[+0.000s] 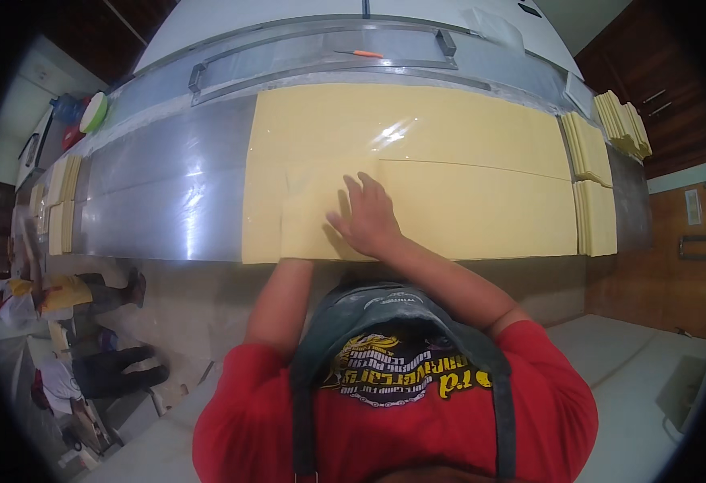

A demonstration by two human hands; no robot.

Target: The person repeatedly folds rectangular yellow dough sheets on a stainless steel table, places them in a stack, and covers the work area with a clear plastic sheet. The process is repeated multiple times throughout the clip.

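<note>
A wide, thin yellow sheet, seemingly dough [474, 127], covers the middle and right of a metal-topped table. A straight line runs across it, and a layer lies folded at its near left part. My right hand [368, 214] rests on or just over the sheet, fingers spread and holding nothing. My left forearm reaches to the table's near edge, where my left hand is hidden beneath the yellow layer; what its fingers do cannot be seen. Folded yellow stacks [594, 217] lie beside the sheet's right end.
A metal frame [329, 66] and an orange-handled knife [365, 54] lie beyond the sheet. More folded yellow stacks [60, 226] are at the left end, near a green-rimmed bowl [93, 113]. Two other people [66, 293] are at the lower left, away from my hands.
</note>
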